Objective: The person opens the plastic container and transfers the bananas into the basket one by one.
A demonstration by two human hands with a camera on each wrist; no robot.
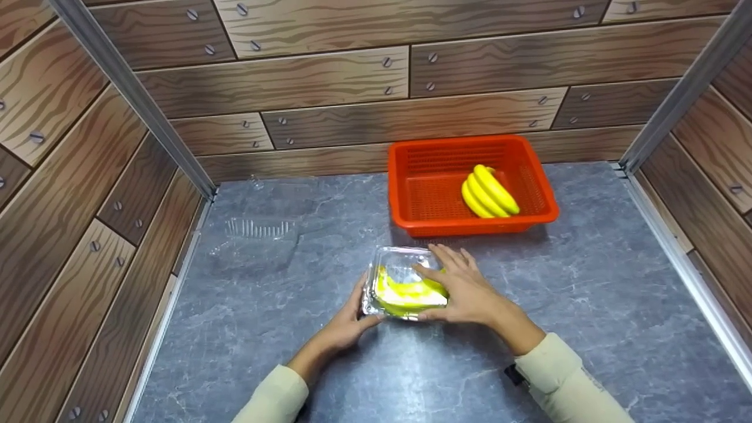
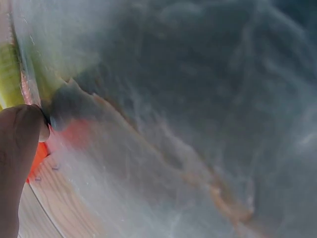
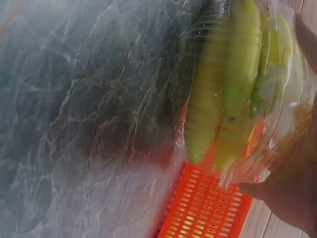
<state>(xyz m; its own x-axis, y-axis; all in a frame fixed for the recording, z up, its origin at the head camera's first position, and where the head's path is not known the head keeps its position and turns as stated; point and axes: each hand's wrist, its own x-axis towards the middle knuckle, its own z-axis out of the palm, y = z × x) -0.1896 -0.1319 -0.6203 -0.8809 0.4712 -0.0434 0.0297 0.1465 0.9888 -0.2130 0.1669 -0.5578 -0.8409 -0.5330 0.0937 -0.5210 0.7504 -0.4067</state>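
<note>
A clear plastic clamshell box [image 1: 396, 258] with yellow bananas [image 1: 408, 294] inside is between my two hands, near the middle of the tabletop. My left hand [image 1: 343, 329] grips its left side, thumb along the near edge. Over the right side my right hand [image 1: 470, 294] holds the box with spread, bent fingers on the lid and the thumb low at the near edge. The right wrist view shows the bananas [image 3: 237, 74] through the ribbed plastic, with part of my right hand [image 3: 292, 183] against the box. In the left wrist view, the left thumb [image 2: 20, 139] touches the box edge.
Behind the box stands a red perforated basket [image 1: 405, 220] holding a bunch of bananas [image 1: 487, 194]. Empty clear plastic containers [image 1: 258, 229] lie at the back left. Wood-patterned walls [image 1: 329, 123] bound the grey marbled tabletop [image 1: 235, 341] at the back and both sides.
</note>
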